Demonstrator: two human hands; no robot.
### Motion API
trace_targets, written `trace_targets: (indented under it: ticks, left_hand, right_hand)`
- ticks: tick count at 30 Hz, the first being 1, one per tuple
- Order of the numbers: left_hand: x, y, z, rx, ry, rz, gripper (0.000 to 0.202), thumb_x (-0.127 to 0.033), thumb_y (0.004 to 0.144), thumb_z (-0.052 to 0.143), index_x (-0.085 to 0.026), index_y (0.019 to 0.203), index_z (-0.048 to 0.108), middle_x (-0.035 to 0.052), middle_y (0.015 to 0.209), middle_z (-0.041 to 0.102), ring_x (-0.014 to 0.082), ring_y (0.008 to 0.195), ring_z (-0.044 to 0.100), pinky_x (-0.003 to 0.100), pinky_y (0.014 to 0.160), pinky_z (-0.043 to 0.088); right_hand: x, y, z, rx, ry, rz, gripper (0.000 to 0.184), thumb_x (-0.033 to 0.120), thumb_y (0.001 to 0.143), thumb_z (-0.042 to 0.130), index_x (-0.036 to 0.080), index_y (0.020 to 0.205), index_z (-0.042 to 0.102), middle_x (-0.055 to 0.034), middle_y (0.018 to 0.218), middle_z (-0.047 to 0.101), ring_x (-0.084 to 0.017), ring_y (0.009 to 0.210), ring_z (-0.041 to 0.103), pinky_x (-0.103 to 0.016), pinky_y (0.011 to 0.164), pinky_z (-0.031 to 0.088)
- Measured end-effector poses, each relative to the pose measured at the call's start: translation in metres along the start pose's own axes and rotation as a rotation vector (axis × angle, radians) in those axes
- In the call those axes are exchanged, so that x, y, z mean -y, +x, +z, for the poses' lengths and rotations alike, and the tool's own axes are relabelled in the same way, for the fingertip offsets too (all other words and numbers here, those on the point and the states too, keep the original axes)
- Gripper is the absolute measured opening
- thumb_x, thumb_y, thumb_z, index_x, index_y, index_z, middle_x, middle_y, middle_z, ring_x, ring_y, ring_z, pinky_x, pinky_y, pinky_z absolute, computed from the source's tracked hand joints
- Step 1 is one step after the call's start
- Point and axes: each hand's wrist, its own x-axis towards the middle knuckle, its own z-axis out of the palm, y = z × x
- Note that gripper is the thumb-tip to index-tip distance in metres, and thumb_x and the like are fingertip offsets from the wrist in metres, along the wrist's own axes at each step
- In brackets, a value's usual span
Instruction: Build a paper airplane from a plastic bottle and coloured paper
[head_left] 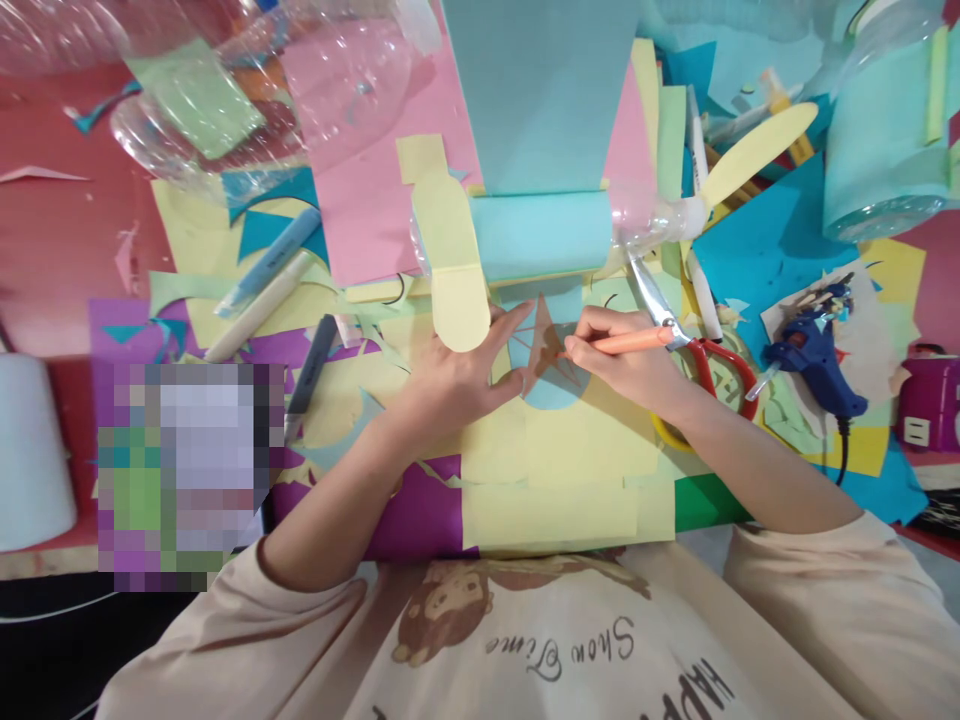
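My right hand (pixel 626 365) grips an orange marker (pixel 637 341), its tip touching or just over a light blue paper piece (pixel 551 395) with a rounded lower end. Orange lines and a partly filled, brownish-orange pointed shape like a star (pixel 541 345) show on this paper. My left hand (pixel 457 375) lies flat with thumb and index finger spread at the paper's left edge. Just beyond my hands lies a clear plastic bottle (pixel 652 222) wrapped in light blue paper. A yellow paper strip (pixel 459 308) on the bottle overhangs my left hand's fingers.
Scissors (pixel 701 365) with red and yellow handles lie by my right forearm. Further right is a blue glue gun (pixel 821 355). Markers (pixel 270 262) and paper scraps lie at left. A jar-like bottle (pixel 889 130) stands back right, and clear plastic bottles (pixel 330 90) lie back left.
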Motion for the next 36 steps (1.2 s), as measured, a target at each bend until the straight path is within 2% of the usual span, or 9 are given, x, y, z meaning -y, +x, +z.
trace_targets:
  ticks: [5, 9, 11, 16, 22, 29, 33, 36]
  left_hand:
    - [-0.0007, -0.0013, 0.0009, 0.016, 0.004, -0.040, 0.057, -0.031, 0.088, 0.051, -0.020, 0.142, 0.042, 0.0102, 0.116, 0.060, 0.0246, 0.112, 0.057, 0.037, 0.095, 0.048]
    - [0.0001, -0.0015, 0.0019, 0.016, 0.021, -0.044, 0.057, -0.034, 0.088, 0.051, -0.019, 0.143, 0.042, 0.0102, 0.115, 0.060, 0.0243, 0.113, 0.057, 0.036, 0.097, 0.048]
    - [0.0006, -0.0013, 0.0019, 0.010, 0.025, -0.030, 0.057, -0.033, 0.088, 0.051, -0.018, 0.142, 0.042, 0.0108, 0.116, 0.061, 0.0244, 0.113, 0.057, 0.036, 0.096, 0.048]
    - [0.0010, -0.0001, 0.0012, -0.001, 0.012, -0.005, 0.056, -0.031, 0.087, 0.051, -0.018, 0.142, 0.043, 0.0107, 0.115, 0.062, 0.0251, 0.112, 0.058, 0.037, 0.094, 0.049]
    - [0.0010, -0.0003, 0.0019, -0.014, -0.003, -0.002, 0.056, -0.030, 0.087, 0.051, -0.019, 0.141, 0.043, 0.0101, 0.116, 0.061, 0.0243, 0.112, 0.057, 0.036, 0.095, 0.048]
    - [0.0001, -0.0008, 0.0013, 0.025, 0.011, -0.051, 0.057, -0.032, 0.087, 0.052, -0.018, 0.142, 0.043, 0.0108, 0.116, 0.061, 0.0248, 0.113, 0.058, 0.037, 0.097, 0.047]
    - [-0.0015, 0.0001, 0.0001, 0.031, 0.011, -0.067, 0.056, -0.033, 0.088, 0.052, -0.020, 0.141, 0.044, 0.0103, 0.116, 0.061, 0.0253, 0.115, 0.057, 0.037, 0.098, 0.046]
    - [-0.0008, 0.0001, 0.0003, 0.015, 0.018, -0.043, 0.055, -0.032, 0.088, 0.051, -0.017, 0.140, 0.045, 0.0102, 0.114, 0.062, 0.0248, 0.115, 0.057, 0.036, 0.098, 0.047]
  right_hand:
    - [0.0036, -0.0009, 0.0002, 0.014, 0.019, 0.030, 0.033, 0.020, 0.081, 0.056, 0.021, 0.056, 0.034, 0.0061, 0.053, 0.036, -0.008, 0.053, 0.032, -0.025, 0.050, 0.026]
    - [0.0043, -0.0006, -0.0009, 0.061, 0.019, 0.047, 0.035, 0.019, 0.080, 0.056, 0.021, 0.054, 0.032, 0.0068, 0.051, 0.033, -0.008, 0.051, 0.028, -0.026, 0.048, 0.022]
    - [0.0032, -0.0003, -0.0012, 0.059, 0.045, 0.058, 0.035, 0.019, 0.080, 0.057, 0.021, 0.055, 0.033, 0.0064, 0.052, 0.034, -0.008, 0.051, 0.030, -0.025, 0.049, 0.024]
    - [-0.0011, -0.0004, -0.0012, -0.029, 0.060, 0.030, 0.033, 0.027, 0.085, 0.058, 0.021, 0.059, 0.038, 0.0043, 0.057, 0.043, -0.010, 0.056, 0.040, -0.025, 0.053, 0.031]
    - [-0.0003, -0.0007, -0.0012, -0.019, 0.012, -0.006, 0.033, 0.031, 0.087, 0.058, 0.021, 0.062, 0.039, 0.0051, 0.057, 0.043, -0.009, 0.055, 0.038, -0.025, 0.052, 0.029]
    - [0.0017, -0.0011, -0.0004, 0.006, 0.006, 0.026, 0.034, 0.018, 0.080, 0.056, 0.021, 0.056, 0.033, 0.0065, 0.053, 0.035, -0.008, 0.052, 0.031, -0.025, 0.050, 0.026]
    - [0.0014, -0.0011, -0.0020, 0.057, -0.009, 0.035, 0.036, 0.018, 0.080, 0.057, 0.020, 0.054, 0.032, 0.0072, 0.051, 0.033, -0.007, 0.050, 0.028, -0.026, 0.048, 0.022]
    - [0.0011, -0.0006, -0.0027, 0.064, 0.062, 0.055, 0.035, 0.017, 0.080, 0.057, 0.020, 0.054, 0.033, 0.0069, 0.051, 0.036, -0.007, 0.050, 0.033, -0.025, 0.048, 0.025]
